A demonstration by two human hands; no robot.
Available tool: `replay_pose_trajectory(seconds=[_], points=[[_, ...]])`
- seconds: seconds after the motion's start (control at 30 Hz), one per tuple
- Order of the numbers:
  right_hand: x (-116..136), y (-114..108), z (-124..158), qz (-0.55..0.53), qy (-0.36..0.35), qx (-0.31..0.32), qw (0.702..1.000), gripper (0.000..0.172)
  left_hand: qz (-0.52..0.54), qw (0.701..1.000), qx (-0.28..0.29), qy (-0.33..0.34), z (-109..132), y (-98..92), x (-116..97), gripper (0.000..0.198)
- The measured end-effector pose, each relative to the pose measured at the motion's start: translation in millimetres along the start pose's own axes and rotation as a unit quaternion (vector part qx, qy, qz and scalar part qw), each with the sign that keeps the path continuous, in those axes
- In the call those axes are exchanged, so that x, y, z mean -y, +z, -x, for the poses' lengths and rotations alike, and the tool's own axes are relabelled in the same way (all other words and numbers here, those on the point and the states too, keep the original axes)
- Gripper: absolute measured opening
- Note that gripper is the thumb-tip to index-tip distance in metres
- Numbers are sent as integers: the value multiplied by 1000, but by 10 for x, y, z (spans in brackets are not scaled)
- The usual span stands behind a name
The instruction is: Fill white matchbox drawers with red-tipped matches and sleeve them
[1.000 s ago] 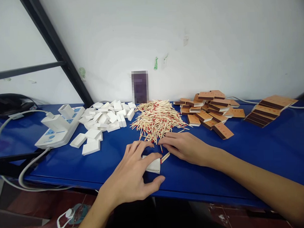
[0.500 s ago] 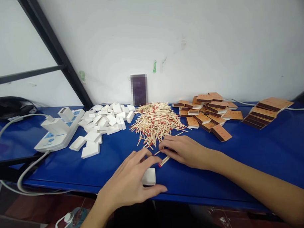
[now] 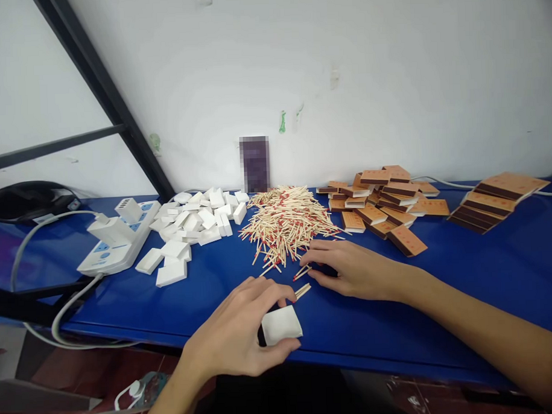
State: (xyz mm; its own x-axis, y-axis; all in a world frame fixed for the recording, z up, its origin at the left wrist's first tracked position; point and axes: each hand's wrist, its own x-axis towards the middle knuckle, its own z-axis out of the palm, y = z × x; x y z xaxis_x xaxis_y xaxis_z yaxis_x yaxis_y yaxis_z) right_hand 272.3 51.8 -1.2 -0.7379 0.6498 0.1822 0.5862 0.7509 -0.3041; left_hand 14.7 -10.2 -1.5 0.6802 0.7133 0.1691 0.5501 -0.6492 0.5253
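Judging by how things lie, I am early in the work. The heap of matchsticks (image 3: 288, 221) is large. The pile of white inner trays (image 3: 195, 225) beside it looks unfilled, and the orange sleeves (image 3: 380, 203) lie loose to the right, with a neater stack of sleeves (image 3: 497, 202) farther off. My left hand (image 3: 244, 335) pinches one white inner tray (image 3: 281, 324) between thumb and fingers near the front edge of the blue table (image 3: 443, 322). The tray is tilted and shows only white, with no matches in it that I can see. My right hand (image 3: 350, 268) lies flat and low, fingers loosely spread and closed on nothing. Its fingertips rest on a few stray matchsticks (image 3: 302, 272) at the near edge of the heap. Another small bundle (image 3: 302, 290) lies between my two hands, just beside the tray.
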Motion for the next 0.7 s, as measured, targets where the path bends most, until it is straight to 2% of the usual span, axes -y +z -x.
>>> replay_pose_trajectory(seconds=[0.07,0.2,0.3,0.4,0.5,0.7], points=[[-6,7,-3,4,1,3,1000,18,-5,1000,5,3,-17,6,13,38],[-13,34,-12,15,8,1,1000,18,-11,1000,5,20,-20,14,31,54],[-3,66,-22,23,0,-9,1000,19,-28,999,-11,-10,0,18,32,59],[13,108,-33,17,-9,-12,1000,19,-44,998,-17,-34,9,27,31,52],[32,132,-36,-7,-1,-10,1000,19,-41,999,-12,-23,-3,38,36,39],[113,49,-13,-70,5,13,997,16,-46,999,-6,-17,-11,43,46,40]])
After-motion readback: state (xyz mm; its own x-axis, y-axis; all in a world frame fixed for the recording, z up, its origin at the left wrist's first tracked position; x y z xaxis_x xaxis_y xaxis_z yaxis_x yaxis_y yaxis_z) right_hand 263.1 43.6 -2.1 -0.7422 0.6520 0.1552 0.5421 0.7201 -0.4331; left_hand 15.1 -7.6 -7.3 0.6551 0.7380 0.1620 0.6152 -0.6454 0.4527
